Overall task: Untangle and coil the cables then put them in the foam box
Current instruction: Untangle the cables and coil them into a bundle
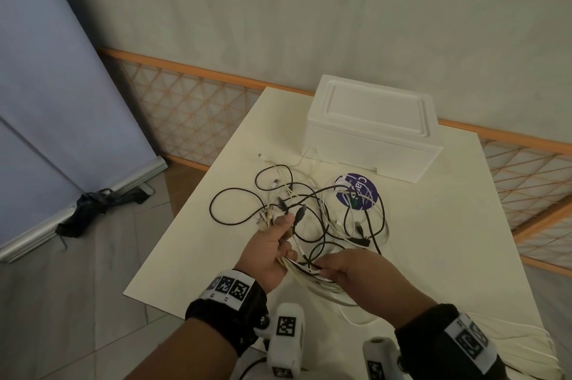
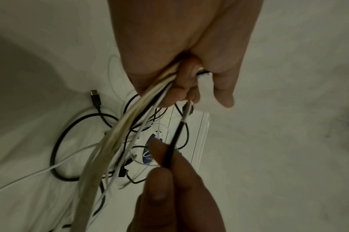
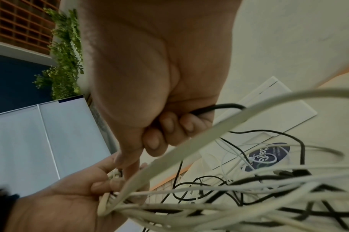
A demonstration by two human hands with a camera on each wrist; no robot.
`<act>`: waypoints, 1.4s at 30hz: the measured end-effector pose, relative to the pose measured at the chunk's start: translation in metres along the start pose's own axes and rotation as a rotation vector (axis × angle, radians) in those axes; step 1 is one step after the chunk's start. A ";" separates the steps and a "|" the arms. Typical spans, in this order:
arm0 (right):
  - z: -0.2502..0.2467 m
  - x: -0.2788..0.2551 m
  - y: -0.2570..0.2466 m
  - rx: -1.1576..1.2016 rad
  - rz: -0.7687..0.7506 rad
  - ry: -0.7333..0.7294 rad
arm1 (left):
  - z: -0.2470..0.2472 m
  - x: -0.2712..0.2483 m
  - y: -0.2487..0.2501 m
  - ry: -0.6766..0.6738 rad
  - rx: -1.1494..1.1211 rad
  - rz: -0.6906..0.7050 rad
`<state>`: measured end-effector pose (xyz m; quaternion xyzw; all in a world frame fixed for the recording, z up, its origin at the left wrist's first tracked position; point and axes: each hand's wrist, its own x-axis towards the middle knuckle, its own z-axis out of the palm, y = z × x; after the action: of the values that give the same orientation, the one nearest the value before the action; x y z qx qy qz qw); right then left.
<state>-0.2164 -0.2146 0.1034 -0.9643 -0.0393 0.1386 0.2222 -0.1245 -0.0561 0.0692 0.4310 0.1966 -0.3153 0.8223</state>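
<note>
A tangle of black and white cables (image 1: 309, 209) lies on the white table (image 1: 448, 240) in front of the foam box (image 1: 371, 132), whose lid is on. My left hand (image 1: 283, 234) is raised over the near part of the table and grips a bundle of white cables (image 2: 130, 119) with several plug ends sticking out past its fingers. Just to its right, my right hand (image 1: 325, 268) has its fingers curled round a black cable (image 3: 219, 107). In the left wrist view the right fingertips (image 2: 159, 157) pinch that black cable (image 2: 175, 141) below my left hand (image 2: 189, 87).
A round purple sticker (image 1: 356, 192) sits on the table under the cables, near the box. More white cable loops hang off the near right table edge (image 1: 510, 348). A dark bag (image 1: 93, 206) lies on the floor at left. A lattice railing (image 1: 192, 107) runs behind the table.
</note>
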 end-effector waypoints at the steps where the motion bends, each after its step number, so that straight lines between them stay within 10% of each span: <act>1: 0.002 -0.001 -0.001 -0.037 -0.021 -0.014 | -0.003 0.003 -0.002 0.015 0.019 0.009; 8: 0.003 -0.011 -0.007 -0.315 -0.141 -0.082 | -0.004 -0.002 -0.010 0.047 0.107 -0.033; 29: -0.010 -0.029 0.028 -0.186 -0.077 0.121 | 0.020 -0.009 -0.013 -0.007 -0.097 0.009; 36: -0.050 -0.036 0.078 -0.429 0.041 0.294 | -0.011 0.001 0.027 0.288 -0.093 0.218; 42: -0.054 -0.051 0.103 -0.155 0.136 0.237 | -0.049 0.004 0.039 0.407 -0.093 0.340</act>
<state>-0.2484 -0.3369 0.1173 -0.9886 0.0422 0.0351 0.1402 -0.0972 -0.0002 0.0629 0.4742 0.2971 -0.0702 0.8258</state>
